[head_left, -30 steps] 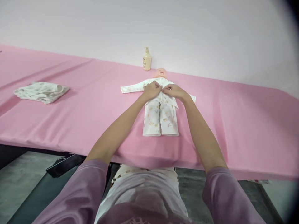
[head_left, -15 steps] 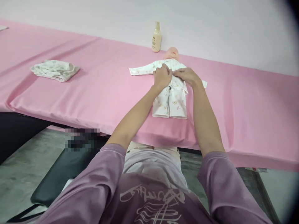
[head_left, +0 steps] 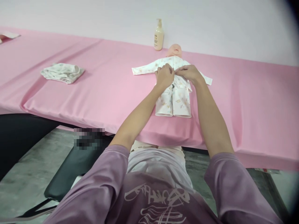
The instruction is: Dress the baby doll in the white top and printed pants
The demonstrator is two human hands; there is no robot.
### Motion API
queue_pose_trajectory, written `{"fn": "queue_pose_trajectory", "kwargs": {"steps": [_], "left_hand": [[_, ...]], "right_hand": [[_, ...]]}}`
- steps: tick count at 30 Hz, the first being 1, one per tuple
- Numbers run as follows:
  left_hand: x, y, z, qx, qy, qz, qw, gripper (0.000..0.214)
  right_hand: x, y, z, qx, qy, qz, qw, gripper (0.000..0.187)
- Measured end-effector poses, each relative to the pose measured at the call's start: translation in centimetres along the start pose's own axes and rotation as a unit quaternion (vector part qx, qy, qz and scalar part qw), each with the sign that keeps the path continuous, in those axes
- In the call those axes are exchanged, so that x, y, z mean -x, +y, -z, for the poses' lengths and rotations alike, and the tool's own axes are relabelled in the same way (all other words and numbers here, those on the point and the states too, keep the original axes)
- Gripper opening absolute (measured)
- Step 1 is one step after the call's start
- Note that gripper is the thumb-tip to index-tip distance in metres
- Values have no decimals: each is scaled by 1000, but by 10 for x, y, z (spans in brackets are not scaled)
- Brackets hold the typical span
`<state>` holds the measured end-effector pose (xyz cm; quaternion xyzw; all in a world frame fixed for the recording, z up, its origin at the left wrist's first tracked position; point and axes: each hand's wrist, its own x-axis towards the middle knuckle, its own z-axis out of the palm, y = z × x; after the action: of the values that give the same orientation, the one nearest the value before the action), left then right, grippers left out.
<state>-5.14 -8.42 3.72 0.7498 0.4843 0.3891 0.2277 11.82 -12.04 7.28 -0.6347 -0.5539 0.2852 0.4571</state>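
Note:
A baby doll (head_left: 174,49) lies on its back on the pink-covered table, its head toward the wall. It wears a white patterned baby shirt (head_left: 146,67) with the sleeves spread out, and matching trousers (head_left: 181,101). My left hand (head_left: 165,76) is closed on the front of the shirt at the chest, fingers curled. Right beside it, my right hand (head_left: 188,74) pinches the shirt's front edge between thumb and fingers. The fingertips of both hands nearly meet at the middle opening. Whatever small fastening may be between them is hidden.
A cream pump bottle (head_left: 158,37) stands by the wall, just left of the doll's head. Farther left on the pink table cover (head_left: 109,90) lies a folded white patterned cloth (head_left: 62,73). Under the table's front edge is a dark padded stool (head_left: 67,174).
The view has shifted slightly, so everything appears a little farther right. Both hands stay at the shirt front with almost the same grip.

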Motion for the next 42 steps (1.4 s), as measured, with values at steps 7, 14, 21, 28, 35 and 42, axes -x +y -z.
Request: {"fn": "queue_pose_trajectory", "kwargs": {"steps": [7,14,21,28,35,42], "left_hand": [[-1,-2,3,21,-6,8,1000,17],[-6,-7,4,28,-14,9,999,11],[-10,-10,4,28,-18,10,999,10],[-6,-3,9,29,-33,10,999,13],[-3,0,12,27,-47,7,998,17],[-6,-6,12,46,-53,4,998,18]], "right_hand": [[4,-4,1,10,-6,5,1000,16],[6,-3,3,13,-11,0,1000,10],[8,0,5,1,-21,-4,1000,12],[2,15,15,-19,-48,3,999,35],[2,17,18,-20,-49,-4,999,33],[4,10,13,-5,-34,-13,999,27]]}}
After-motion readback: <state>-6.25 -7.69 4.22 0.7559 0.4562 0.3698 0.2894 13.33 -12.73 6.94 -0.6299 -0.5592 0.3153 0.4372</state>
